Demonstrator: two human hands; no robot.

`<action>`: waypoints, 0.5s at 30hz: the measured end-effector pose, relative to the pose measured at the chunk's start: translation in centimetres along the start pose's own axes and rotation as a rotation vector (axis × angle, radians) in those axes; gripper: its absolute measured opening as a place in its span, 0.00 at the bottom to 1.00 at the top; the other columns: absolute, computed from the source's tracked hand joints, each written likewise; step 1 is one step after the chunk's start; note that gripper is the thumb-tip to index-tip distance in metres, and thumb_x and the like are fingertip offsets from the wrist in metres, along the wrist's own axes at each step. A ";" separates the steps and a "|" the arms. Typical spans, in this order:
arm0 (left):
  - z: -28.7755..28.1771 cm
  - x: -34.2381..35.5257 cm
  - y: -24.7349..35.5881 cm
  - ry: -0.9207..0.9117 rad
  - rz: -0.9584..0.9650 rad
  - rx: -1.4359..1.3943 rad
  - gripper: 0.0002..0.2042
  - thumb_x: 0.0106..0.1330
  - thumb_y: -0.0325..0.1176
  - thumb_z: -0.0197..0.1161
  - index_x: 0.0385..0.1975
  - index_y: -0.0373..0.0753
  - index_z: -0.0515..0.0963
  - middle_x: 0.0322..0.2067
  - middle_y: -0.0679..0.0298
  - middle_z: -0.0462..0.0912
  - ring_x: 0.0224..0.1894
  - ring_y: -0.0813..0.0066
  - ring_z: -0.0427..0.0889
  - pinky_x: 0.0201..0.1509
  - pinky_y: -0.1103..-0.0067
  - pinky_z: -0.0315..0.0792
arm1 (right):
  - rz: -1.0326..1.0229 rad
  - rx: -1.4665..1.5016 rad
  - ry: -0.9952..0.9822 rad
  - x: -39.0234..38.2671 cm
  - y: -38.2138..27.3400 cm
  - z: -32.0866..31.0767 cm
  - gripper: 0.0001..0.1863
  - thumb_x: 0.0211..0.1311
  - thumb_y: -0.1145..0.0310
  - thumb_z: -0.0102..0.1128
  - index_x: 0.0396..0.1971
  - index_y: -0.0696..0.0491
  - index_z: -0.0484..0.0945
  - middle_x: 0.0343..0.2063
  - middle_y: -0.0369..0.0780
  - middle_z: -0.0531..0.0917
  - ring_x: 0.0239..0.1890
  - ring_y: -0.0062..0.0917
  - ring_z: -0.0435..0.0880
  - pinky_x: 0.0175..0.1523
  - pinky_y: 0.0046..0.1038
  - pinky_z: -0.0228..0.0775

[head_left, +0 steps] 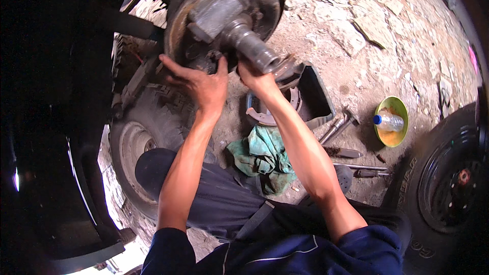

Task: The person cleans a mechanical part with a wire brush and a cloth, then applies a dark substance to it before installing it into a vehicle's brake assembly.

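Note:
A round brake backing plate (272,5) with a metal axle spindle (254,48) sticking out of its middle fills the top of the view. My left hand (202,85) is at the plate's lower edge, thumb and fingers spread wide; whether it grips anything there is not clear. Just under the spindle's end is my right hand (256,77), reaching up beneath it. Its fingers are hidden behind the spindle. On the ground below lies a curved brake shoe (262,118), beside a black open bin (323,91).
A crumpled green cloth (265,153) lies before my legs. Right of it are a hammer (336,127) and several long tools. A green bowl (405,122) holds a plastic bottle (389,121). Wheels stand at right (407,183) and left (130,147). Dark vehicle bodywork (51,183) borders the left.

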State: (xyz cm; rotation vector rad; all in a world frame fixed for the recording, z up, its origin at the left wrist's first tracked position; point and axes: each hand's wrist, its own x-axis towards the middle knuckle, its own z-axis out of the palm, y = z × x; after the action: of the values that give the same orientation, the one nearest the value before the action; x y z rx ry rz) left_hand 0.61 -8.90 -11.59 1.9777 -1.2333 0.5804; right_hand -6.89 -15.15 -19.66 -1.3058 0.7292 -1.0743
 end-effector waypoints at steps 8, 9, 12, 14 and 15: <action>-0.4 0.5 0.0 0.030 0.068 0.006 0.64 0.47 0.44 0.75 0.64 0.27 0.24 0.66 0.34 0.34 0.68 0.35 0.42 0.68 0.44 0.31 | 0.097 0.073 -0.061 -0.1 -2.0 0.3 0.11 0.60 0.74 0.51 0.43 0.57 0.71 0.28 0.43 0.77 0.28 0.32 0.77 0.31 0.33 0.69; -0.4 0.5 0.2 0.019 0.056 0.010 0.64 0.47 0.44 0.75 0.64 0.27 0.23 0.66 0.34 0.34 0.69 0.35 0.41 0.68 0.45 0.30 | 0.003 -0.065 -0.049 0.0 -1.8 0.1 0.15 0.56 0.77 0.53 0.44 0.59 0.72 0.33 0.46 0.79 0.35 0.37 0.80 0.39 0.36 0.74; -0.6 0.4 0.7 -0.011 -0.010 0.022 0.64 0.47 0.44 0.75 0.64 0.27 0.23 0.66 0.34 0.34 0.69 0.34 0.39 0.68 0.46 0.29 | -0.247 -0.228 0.062 0.1 -2.0 0.3 0.14 0.55 0.77 0.52 0.43 0.60 0.74 0.36 0.50 0.79 0.41 0.42 0.80 0.48 0.38 0.71; -0.7 0.4 0.7 -0.008 -0.015 0.016 0.64 0.47 0.43 0.75 0.64 0.28 0.22 0.66 0.33 0.34 0.68 0.32 0.37 0.68 0.46 0.29 | -0.381 -0.416 0.130 -0.2 -1.8 0.6 0.12 0.58 0.77 0.49 0.41 0.61 0.74 0.33 0.51 0.78 0.40 0.43 0.78 0.48 0.40 0.70; -0.7 0.5 0.4 0.002 0.008 0.007 0.64 0.47 0.43 0.75 0.64 0.28 0.22 0.66 0.33 0.34 0.68 0.31 0.37 0.68 0.46 0.28 | -0.385 -0.454 0.169 -0.3 -1.1 0.9 0.11 0.58 0.77 0.50 0.40 0.61 0.74 0.33 0.51 0.78 0.41 0.44 0.78 0.48 0.39 0.70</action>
State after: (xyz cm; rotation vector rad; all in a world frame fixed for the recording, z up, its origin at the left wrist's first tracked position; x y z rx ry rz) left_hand 0.49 -8.78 -10.66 1.9785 -1.2401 0.5917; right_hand -6.46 -14.47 -18.46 -1.8096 0.9055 -1.3911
